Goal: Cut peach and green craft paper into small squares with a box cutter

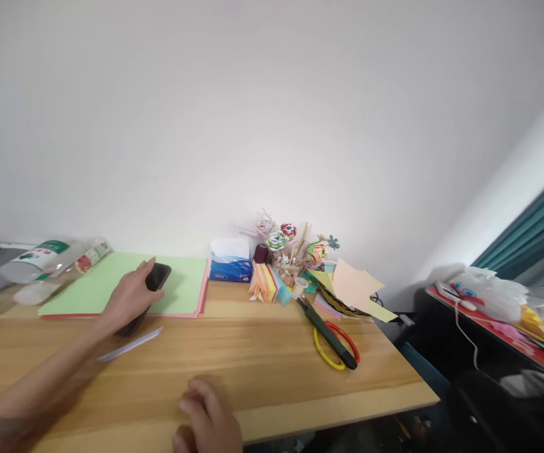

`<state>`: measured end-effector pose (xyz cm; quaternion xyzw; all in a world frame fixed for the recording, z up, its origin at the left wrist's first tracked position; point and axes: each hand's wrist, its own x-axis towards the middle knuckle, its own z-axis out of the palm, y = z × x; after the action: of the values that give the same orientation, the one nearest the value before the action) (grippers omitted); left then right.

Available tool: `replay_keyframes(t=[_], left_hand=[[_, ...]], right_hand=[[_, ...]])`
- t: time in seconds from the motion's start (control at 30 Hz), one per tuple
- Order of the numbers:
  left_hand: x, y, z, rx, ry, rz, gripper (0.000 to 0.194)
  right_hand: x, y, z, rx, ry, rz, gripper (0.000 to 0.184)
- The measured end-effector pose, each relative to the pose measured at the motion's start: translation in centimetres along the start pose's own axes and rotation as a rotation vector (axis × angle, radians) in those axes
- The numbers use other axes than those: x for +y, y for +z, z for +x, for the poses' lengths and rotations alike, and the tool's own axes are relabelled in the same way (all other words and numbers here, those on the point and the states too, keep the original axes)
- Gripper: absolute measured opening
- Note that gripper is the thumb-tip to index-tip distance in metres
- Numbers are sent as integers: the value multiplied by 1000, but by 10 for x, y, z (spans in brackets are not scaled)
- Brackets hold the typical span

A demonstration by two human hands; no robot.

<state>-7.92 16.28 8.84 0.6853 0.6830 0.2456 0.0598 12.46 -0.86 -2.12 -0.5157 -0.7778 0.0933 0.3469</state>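
Observation:
My left hand (pixel 133 292) is wrapped around a black phone (pixel 159 275) at the left of the table. The phone lies slantwise over the front edge of a stack of green paper (pixel 182 283), and my palm and fingers hide its middle. Just in front of it is a narrow white strip (pixel 133 343), perhaps folded paper. Close to the table's front edge, my right hand (pixel 210 418) holds nothing I can see. Its fingers are loosely bent, with a gap between them and the thumb.
Plastic bottles (pixel 40 261) lie at the left. A blue tissue pack (pixel 231 269), fanned coloured paper (pixel 267 283) and paper flowers (pixel 279 239) stand along the wall. Scissors with red and yellow handles and a dark green tool (pixel 331 340) rest toward the right edge, near paper scraps (pixel 354 286).

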Motion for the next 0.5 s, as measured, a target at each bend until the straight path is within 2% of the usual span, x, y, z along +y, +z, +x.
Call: replay_keyframes(t=[0.1,0.2,0.27,0.37,0.43,0.5], left_hand=[[-21,-31,-16,-36,1,-47,69],[-57,-50,-33,-123,26,-82,72],[-88,-53,-45,-176,5,-82,75],[-134,-54,-60,-164,-29,-85,75],[-156,-56,-67,-137,-40,-61,72],[-167,-59,-71,-112,-55,-31,71]], right_hand=[[-9,-42,33,-253,-89,-8,44],[-7,-62,83,-301,-161,-38,33],[0,-57,118,-313,-187,-89,25],[11,-36,161,-305,-217,-175,32],[18,-23,178,-323,-235,-223,35],[23,-15,186,-361,-245,-263,35]])
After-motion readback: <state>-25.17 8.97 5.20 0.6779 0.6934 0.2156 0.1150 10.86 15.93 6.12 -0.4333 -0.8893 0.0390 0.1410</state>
